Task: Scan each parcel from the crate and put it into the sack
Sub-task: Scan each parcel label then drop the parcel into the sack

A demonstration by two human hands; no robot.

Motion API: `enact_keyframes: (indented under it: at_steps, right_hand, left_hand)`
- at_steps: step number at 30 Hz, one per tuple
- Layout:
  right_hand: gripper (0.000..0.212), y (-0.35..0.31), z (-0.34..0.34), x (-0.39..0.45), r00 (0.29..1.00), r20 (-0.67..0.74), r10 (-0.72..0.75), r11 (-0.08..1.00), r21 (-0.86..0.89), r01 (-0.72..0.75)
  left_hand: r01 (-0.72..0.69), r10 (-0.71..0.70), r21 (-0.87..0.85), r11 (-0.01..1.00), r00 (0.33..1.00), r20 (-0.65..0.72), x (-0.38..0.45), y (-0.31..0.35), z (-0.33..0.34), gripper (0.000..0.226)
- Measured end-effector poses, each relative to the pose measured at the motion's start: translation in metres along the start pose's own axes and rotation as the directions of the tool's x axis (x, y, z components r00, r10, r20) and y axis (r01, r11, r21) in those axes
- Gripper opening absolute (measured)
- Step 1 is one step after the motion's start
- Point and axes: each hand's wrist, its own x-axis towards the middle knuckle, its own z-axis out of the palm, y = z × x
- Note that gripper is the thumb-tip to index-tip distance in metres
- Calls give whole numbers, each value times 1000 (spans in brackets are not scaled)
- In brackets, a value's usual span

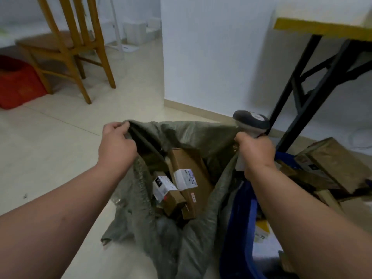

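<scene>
Both hands are up on the sack point(201, 137), holding its mouth wide. The left hand point(117, 141), at ten o'clock of the opening, pinches a fold of the rim. The right hand point(254, 152), at two o'clock, is curled round the scanner point(251, 122), and it looks to be catching the sack's edge in the same grip, though I can't tell for sure.

Down inside lie a long brown parcel point(191, 174) and a smaller labelled parcel point(167, 191) tilted against it. The blue crate point(239, 222) sits just beside the sack at four o'clock, more parcels point(332, 164) heaped at its far end.

Here's the worry: that right hand is doing double duty. A slack grip could send the scanner tumbling into the sack, or let the rim drop. Let either side go and the limp fabric likely folds shut over the opening. And with neither hand free, the next parcel can't be lifted without releasing something.
</scene>
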Motion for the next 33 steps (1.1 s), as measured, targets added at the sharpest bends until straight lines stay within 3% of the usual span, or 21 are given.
enact_keyframes:
  at_steps: [6,9,11,13,15,17,20,24,27,30,33]
  right_hand:
    - [12,-53,-53,-12,967,-193,-165,972,137,193]
    - [35,-62,-70,-13,947,-231,-223,955,142,260]
    - [34,-55,-76,-13,956,-180,-231,965,85,249]
    - [22,-38,-76,-11,979,-96,-178,983,18,181]
    - [9,-17,-73,-9,996,-23,-87,995,-58,86]
    - [13,6,-66,-3,1000,27,-2,991,-130,6]
    - [30,32,-51,9,998,40,44,975,-219,-35]
    - [27,43,-30,27,998,51,31,958,-287,-15]
    - [30,47,-20,38,998,51,30,948,-318,-12]
    - [31,54,-18,42,999,33,9,943,-334,2]
    - [19,56,-23,39,999,49,-1,950,-312,16]
  left_hand:
    - [-53,31,-221,974,995,-99,-7,90,-37,59]
    - [-74,37,-241,968,987,-155,-8,99,-42,59]
    - [27,-45,-213,977,996,-81,-13,83,-37,65]
    - [176,-175,-58,983,984,25,-20,47,-26,66]
    - [306,-307,20,952,947,91,-27,3,-12,53]
    - [449,-446,17,894,883,146,-33,-36,-2,36]
    - [554,-551,23,832,821,150,-33,-74,11,36]
    - [520,-529,101,848,831,170,-20,-92,34,61]
    - [399,-443,256,880,884,146,-18,-91,52,66]
    - [282,-395,471,836,905,159,-28,-80,67,75]
    - [190,-379,560,807,893,244,-41,-67,78,81]
